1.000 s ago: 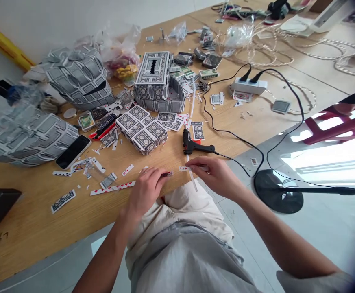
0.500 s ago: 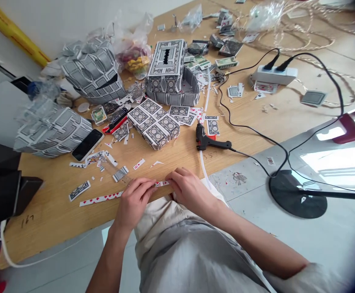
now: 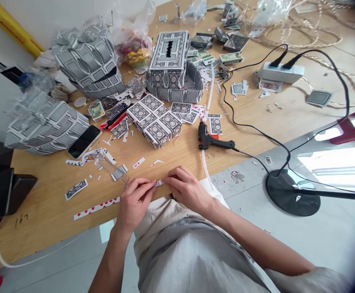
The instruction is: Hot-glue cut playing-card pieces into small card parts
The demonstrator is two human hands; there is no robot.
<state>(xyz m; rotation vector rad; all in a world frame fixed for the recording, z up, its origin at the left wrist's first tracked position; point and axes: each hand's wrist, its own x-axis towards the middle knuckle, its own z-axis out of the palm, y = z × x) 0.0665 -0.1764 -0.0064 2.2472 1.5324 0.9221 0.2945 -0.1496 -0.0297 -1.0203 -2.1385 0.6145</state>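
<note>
A long strip of joined playing-card pieces with red diamonds (image 3: 96,207) lies along the table's front edge and runs under my left hand (image 3: 135,200). Between my hands a short part of card strip (image 3: 159,183) shows. My left fingers are pinched on its left end, and my right hand (image 3: 187,189) pinches its right end. Just behind my hands lie a small card piece with a red 8 (image 3: 138,162) and a thin white scrap (image 3: 157,162). A black glue gun (image 3: 206,138) rests to the right, its nozzle pointing away from me.
A card-covered block (image 3: 155,121) sits mid-table, with a card-covered box (image 3: 169,57) behind it. Woven card baskets (image 3: 47,126), a phone (image 3: 85,141) and a red cutter (image 3: 114,121) are left. A power strip (image 3: 282,73) with cables stands right, above a round black base (image 3: 291,193).
The view has shifted slightly. Less of the strip shows between my hands, and its left part has tilted a little. Both hands keep their pinch.
</note>
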